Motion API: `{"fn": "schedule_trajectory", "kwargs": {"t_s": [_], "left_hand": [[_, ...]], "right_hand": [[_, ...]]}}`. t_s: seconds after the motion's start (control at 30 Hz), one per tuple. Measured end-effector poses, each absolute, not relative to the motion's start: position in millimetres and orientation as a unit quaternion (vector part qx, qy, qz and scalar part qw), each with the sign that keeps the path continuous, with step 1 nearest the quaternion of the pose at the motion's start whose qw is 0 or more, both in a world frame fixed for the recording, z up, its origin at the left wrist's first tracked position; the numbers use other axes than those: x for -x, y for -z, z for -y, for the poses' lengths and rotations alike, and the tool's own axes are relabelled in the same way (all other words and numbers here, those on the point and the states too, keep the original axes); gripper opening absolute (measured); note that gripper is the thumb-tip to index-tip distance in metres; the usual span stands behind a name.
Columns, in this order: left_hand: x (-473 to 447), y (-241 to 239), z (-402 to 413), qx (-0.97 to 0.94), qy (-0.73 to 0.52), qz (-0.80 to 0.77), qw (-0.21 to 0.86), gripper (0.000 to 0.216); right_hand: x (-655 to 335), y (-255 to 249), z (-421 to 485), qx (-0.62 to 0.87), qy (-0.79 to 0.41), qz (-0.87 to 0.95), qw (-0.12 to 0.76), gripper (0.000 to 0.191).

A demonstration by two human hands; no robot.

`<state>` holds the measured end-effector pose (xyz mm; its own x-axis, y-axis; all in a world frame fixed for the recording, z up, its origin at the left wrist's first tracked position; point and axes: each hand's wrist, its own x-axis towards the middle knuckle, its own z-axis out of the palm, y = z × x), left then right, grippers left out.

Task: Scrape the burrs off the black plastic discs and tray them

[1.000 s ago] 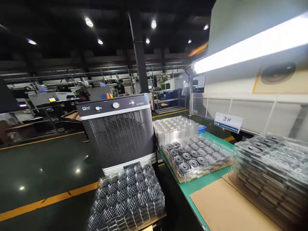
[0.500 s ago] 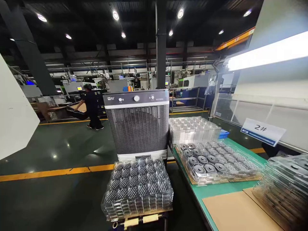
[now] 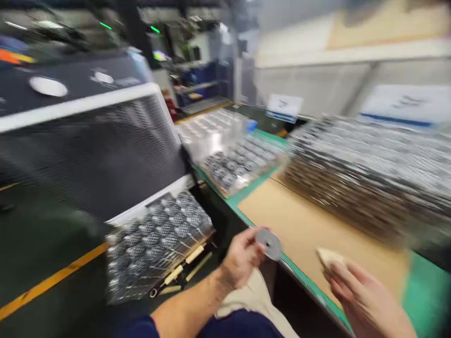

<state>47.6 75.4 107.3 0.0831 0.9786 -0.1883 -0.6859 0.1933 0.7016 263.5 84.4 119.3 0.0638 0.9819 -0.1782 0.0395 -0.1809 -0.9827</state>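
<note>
imo go light on the grey disc point(image 3: 275, 247), left hand point(image 3: 243, 256) pinching its edge at 5 o'clock, right hand point(image 3: 359, 286) closed on a blurry tan piece point(image 3: 330, 257) at 4.

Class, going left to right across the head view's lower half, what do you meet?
Yellow painted floor line, stacked clear plastic trays, left hand, flat grey holed disc, thin beige piece, right hand.
</note>
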Motion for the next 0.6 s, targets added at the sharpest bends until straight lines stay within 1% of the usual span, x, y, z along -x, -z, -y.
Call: {"fn": "schedule_trajectory", "kwargs": {"t_s": [0.03, 0.07, 0.13, 0.2, 0.27, 0.37, 0.5, 0.6], "left_hand": [[-42.6, -112.3, -75.8, -0.224, -0.586, -0.327, 0.707, 0.071], [-38.0, -115.0, -78.1, -0.222, -0.577, -0.331, 0.713, 0.067], [-32.3, -114.9, -84.0, -0.23, -0.559, -0.328, 0.725, 0.061], [-32.3, -112.1, -85.5, -0.258, -0.546, -0.322, 0.729, 0.058], [-35.7, -110.4, -82.1, -0.289, -0.534, -0.318, 0.729, 0.056], [-41.8, -110.7, -76.2, -0.31, -0.52, -0.315, 0.731, 0.053], [-45.5, -114.1, -75.5, -0.295, -0.505, -0.317, 0.747, 0.048], [-46.3, -115.9, -76.7, -0.275, -0.497, -0.338, 0.75, 0.045]], "right_hand": [[-263.9, -123.5, -72.6, 0.588, -0.51, 0.444, 0.443, 0.05], [-260.4, -128.7, -64.9, 0.587, -0.492, 0.471, 0.437, 0.046], [-247.5, -138.5, -61.1, 0.544, -0.449, 0.562, 0.433, 0.031], [-236.2, -144.7, -64.4, 0.49, -0.378, 0.657, 0.431, 0.019], [-231.1, -147.3, -65.5, 0.468, -0.299, 0.715, 0.425, 0.014], [-232.5, -148.2, -59.7, 0.491, -0.221, 0.74, 0.402, 0.01], [-237.2, -151.1, -51.4, 0.476, -0.212, 0.778, 0.35, 0.012], [-238.5, -152.5, -50.0, 0.502, -0.178, 0.781, 0.326, 0.01]]}}
